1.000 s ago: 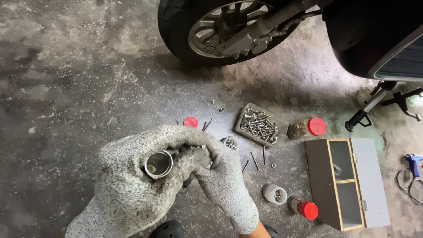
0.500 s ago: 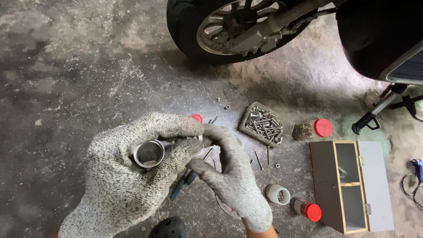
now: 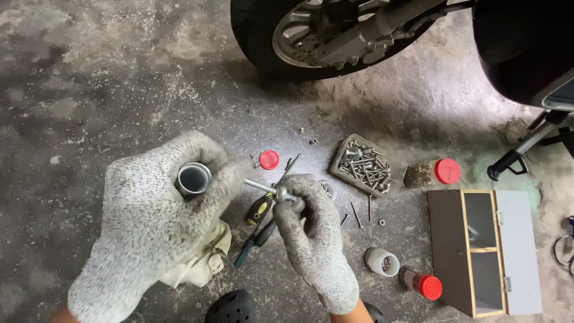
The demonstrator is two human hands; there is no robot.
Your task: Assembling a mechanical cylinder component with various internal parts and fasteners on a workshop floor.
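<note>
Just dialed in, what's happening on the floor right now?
A person in grey knit gloves crouches on a concrete floor beside a motorcycle wheel. The left hand grips a short metal tube, open end up. The right hand holds a long bolt pointed at the tube. Screwdrivers, a tray of bolts, red-capped jars and a small wooden box lie around.

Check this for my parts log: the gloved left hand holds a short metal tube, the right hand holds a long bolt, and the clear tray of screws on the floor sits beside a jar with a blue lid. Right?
Not quite: the jar beside the clear tray of screws has a red lid, not blue, as the head view shows. The rest stands: the gloved left hand holds a short metal tube, and the right hand holds a long bolt.
</note>
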